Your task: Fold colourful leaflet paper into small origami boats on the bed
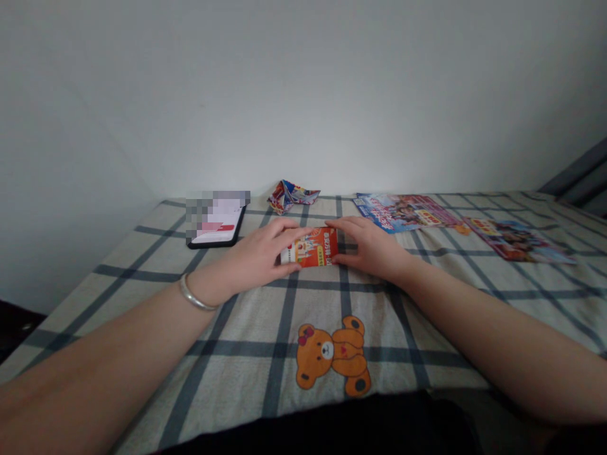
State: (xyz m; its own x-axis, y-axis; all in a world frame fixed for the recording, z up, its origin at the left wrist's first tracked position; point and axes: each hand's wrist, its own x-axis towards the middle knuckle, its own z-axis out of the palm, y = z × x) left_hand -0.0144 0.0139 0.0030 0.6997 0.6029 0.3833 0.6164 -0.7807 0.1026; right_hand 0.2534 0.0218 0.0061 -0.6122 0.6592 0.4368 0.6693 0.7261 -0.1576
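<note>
A small rectangle of red and white printed paper, seemingly a folded flyer [313, 248], lies flat on the checked cloth between my hands. My left hand [260, 253] grips its left end, with the fingers along the far edge and the thumb at the near edge. At the right end, my right hand [367, 246] pinches it the same way, fingertips at the far corner and thumb at the near one. A silver bangle [194, 294] circles my left wrist. Beyond the hands stands a folded paper shape [291, 196] in blue, red and white, its kind unclear.
A phone [218, 226] with a lit, partly blurred screen lies at the back left. Flat colourful flyers [403, 212] lie at the back right, with another flyer [516, 240] nearer. The checked cloth [237, 360] bears a printed bear and meets a pale wall [303, 95].
</note>
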